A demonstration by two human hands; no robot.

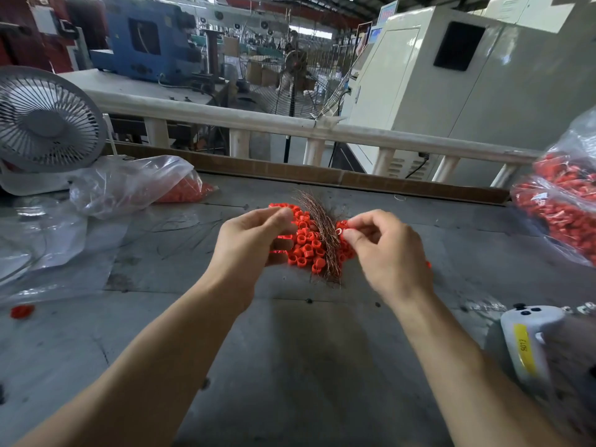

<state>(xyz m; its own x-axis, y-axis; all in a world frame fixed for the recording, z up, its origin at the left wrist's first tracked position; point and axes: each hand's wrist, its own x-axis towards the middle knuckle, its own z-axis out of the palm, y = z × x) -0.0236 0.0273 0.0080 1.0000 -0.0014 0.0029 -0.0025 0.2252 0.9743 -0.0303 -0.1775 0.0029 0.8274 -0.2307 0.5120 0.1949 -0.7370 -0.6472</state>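
A pile of small red plastic rings (306,245) lies on the grey metal table (290,366). A bundle of thin copper wires (325,233) rests across the pile. My left hand (254,240) hovers at the pile's left side, its fingers curled, and red rings show between them. My right hand (387,250) is at the pile's right side, thumb and forefinger pinching a small red ring with a bit of wire at it (342,232).
A white desk fan (45,124) stands at the far left. Beside it lies a clear plastic bag with red parts (135,185). A fuller bag of red parts (561,204) sits at the right edge. A white handheld controller (529,343) lies near right. A lone red ring (22,311) lies left.
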